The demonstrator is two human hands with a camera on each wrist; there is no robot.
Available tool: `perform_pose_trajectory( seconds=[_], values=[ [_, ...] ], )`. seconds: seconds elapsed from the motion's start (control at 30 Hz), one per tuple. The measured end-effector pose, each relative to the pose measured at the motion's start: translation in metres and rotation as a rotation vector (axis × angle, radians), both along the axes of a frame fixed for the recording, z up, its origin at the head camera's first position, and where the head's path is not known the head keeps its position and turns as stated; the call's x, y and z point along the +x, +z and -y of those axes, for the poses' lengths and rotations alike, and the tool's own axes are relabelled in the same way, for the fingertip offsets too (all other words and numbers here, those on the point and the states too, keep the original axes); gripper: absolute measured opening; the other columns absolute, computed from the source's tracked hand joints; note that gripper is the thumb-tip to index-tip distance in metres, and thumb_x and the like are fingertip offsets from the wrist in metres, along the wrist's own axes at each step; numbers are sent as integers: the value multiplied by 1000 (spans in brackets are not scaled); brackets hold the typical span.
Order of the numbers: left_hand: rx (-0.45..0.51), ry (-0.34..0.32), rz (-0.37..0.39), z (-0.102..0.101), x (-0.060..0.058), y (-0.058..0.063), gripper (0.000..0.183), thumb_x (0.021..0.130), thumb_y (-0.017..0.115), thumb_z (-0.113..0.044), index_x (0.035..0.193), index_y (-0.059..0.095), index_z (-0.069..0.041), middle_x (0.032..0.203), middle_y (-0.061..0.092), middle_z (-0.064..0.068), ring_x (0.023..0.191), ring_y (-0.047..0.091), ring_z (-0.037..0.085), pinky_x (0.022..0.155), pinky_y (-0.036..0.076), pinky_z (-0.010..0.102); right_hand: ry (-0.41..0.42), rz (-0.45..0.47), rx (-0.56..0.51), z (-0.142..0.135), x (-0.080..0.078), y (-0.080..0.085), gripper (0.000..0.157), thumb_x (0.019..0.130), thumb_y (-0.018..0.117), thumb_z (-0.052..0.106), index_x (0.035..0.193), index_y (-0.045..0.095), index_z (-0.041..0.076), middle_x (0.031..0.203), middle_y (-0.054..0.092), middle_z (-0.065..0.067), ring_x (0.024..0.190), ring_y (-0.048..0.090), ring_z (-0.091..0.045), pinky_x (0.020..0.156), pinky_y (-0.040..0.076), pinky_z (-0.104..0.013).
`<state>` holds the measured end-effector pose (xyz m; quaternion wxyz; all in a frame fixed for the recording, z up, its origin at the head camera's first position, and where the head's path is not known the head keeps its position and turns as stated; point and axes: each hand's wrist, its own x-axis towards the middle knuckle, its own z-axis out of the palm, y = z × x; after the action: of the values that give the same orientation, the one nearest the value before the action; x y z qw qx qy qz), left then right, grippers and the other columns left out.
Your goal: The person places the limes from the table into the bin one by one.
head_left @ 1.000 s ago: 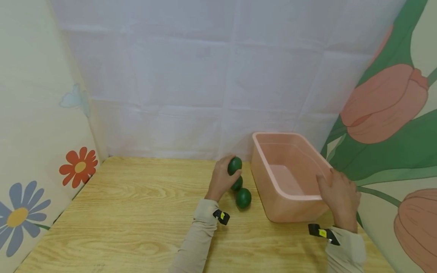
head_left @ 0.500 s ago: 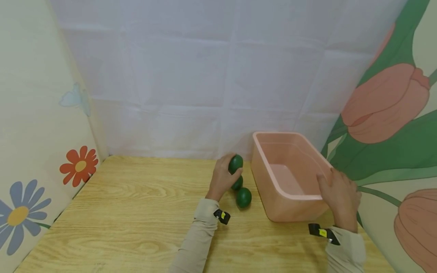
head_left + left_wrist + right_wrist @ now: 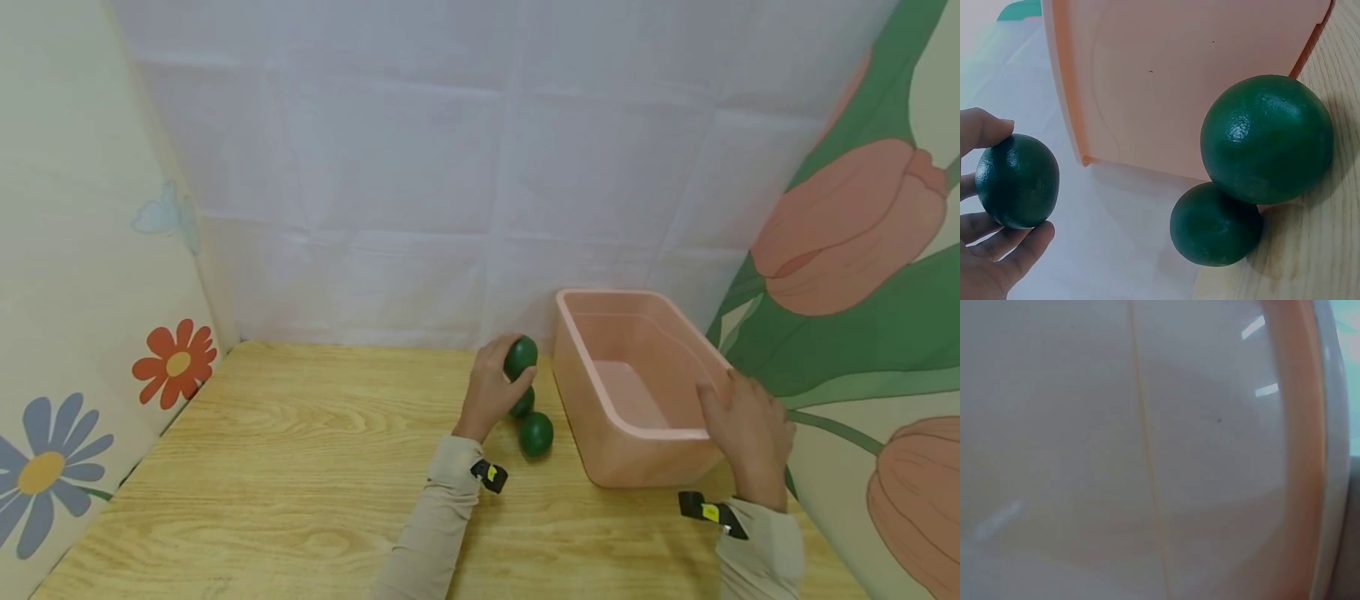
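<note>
My left hand (image 3: pixel 491 387) pinches a dark green, roundish fruit like an avocado (image 3: pixel 521 357) between thumb and fingertips. In the left wrist view the held fruit (image 3: pixel 1019 181) is raised off the wood, apart from the others. Two similar green fruits lie on the table: a nearer one (image 3: pixel 536 434), and a farther one (image 3: pixel 522 403) partly covered by my left hand in the head view. My right hand (image 3: pixel 750 433) grips the near right corner of a pink plastic bin (image 3: pixel 611 408), thumb over the rim. Only the bin's glossy wall (image 3: pixel 1085 437) fills the right wrist view.
The bin stands upright to the right of the fruits on a wood-grain table (image 3: pixel 300 467). A pale cloth (image 3: pixel 375 167) hangs along the back edge. Flower-printed panels flank the table, with tulips (image 3: pixel 847 225) on the right one.
My left hand has shifted slightly up and to the right with the held fruit. The right hand, the bin and the two lying fruits stay in place.
</note>
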<state>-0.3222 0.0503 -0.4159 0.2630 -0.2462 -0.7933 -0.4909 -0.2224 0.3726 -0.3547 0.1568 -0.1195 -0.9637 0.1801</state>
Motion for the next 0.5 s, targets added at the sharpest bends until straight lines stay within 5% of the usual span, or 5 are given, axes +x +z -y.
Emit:
perform_pose_trajectory(
  seconds=[0.5],
  values=[
    [-7, -4, -89, -2, 0, 1, 50, 91, 73, -20, 135, 58, -3, 134, 59, 16, 119, 56, 32, 91, 53, 44, 3, -12, 12, 0, 0, 0, 76, 104, 31, 51, 149, 29, -10, 144, 32, -41, 122, 28, -68, 89, 25, -78]
  ],
)
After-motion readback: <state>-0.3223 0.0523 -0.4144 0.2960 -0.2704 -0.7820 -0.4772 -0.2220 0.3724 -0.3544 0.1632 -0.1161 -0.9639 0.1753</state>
